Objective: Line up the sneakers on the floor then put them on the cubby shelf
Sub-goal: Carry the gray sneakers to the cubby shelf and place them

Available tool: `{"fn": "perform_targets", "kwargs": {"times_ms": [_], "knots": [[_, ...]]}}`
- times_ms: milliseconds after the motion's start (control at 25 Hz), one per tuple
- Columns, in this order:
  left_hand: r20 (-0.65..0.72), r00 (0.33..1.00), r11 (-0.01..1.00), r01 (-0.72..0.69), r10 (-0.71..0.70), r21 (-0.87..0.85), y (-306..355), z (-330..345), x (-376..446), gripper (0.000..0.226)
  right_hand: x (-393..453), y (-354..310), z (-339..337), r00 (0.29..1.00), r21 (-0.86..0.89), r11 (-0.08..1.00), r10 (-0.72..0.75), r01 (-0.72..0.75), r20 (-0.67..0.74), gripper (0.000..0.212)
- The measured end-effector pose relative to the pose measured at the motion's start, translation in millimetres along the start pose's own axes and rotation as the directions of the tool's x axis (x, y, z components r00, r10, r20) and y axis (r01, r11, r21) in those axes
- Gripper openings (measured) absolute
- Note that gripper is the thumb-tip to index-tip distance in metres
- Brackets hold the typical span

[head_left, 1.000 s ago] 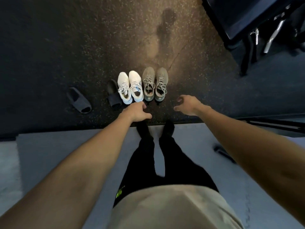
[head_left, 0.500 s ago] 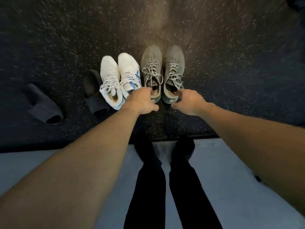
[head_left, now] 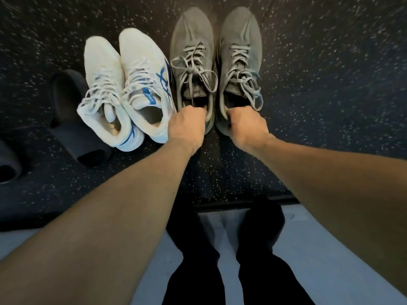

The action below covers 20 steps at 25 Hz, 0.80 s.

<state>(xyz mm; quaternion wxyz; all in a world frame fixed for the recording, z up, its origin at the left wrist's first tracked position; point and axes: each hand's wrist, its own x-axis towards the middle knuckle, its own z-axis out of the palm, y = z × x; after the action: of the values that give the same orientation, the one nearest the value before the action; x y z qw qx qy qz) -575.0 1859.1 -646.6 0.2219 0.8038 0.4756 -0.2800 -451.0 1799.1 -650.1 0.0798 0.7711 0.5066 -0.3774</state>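
Two pairs of sneakers stand side by side on the dark speckled floor, toes pointing away from me. The grey pair is on the right: the left grey sneaker [head_left: 192, 53] and the right grey sneaker [head_left: 241, 51]. My left hand [head_left: 186, 126] grips the heel collar of the left grey sneaker, fingers curled into its opening. My right hand [head_left: 247, 126] grips the heel collar of the right grey sneaker the same way. To their left stand the white sneaker with blue stripes [head_left: 144, 84] and its mate [head_left: 103, 91]. No cubby shelf is in view.
A dark slide sandal [head_left: 72, 119] lies just left of the white pair, and another [head_left: 7, 164] sits at the left edge. My black-trousered legs [head_left: 220, 249] stand on a light grey mat [head_left: 330, 260] bordering the dark speckled floor [head_left: 330, 84].
I have bent closer, so the shoes fill more of the view. Both hands moved forward from behind the grey sneakers and took hold of their heel collars.
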Motion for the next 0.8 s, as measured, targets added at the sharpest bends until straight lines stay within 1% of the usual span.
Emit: {"fn": "perform_targets", "kwargs": {"times_ms": [160,360,560,680,800], "knots": [[0.022,1.0,1.0,-0.006,0.005,0.009,6.6,-23.2,-30.6,0.035,-36.8,-1.8,-24.6,1.0,0.002,1.0,-0.001,0.001,0.006,0.025],[0.084,0.996,1.0,-0.023,0.022,0.013,25.3,-92.4,-113.7,0.04,-123.6,-21.5,-89.0,0.999,0.007,1.0,0.024,-0.024,0.045,0.027],[0.077,0.997,0.999,-0.022,0.024,-0.028,40.1,-188.5,-217.7,0.034,-231.9,-53.1,-191.0,0.998,0.021,1.0,0.005,-0.006,0.061,0.025],[0.082,0.996,0.998,-0.039,0.044,-0.058,51.0,-247.4,-281.6,0.034,-299.2,-72.7,-255.7,0.997,0.031,0.999,-0.009,0.006,0.073,0.024],[0.041,0.998,0.994,-0.051,0.055,-0.093,65.6,-306.8,-349.8,0.034,-368.6,-88.6,-316.9,0.999,0.052,0.998,-0.023,0.021,0.041,0.021]]}}
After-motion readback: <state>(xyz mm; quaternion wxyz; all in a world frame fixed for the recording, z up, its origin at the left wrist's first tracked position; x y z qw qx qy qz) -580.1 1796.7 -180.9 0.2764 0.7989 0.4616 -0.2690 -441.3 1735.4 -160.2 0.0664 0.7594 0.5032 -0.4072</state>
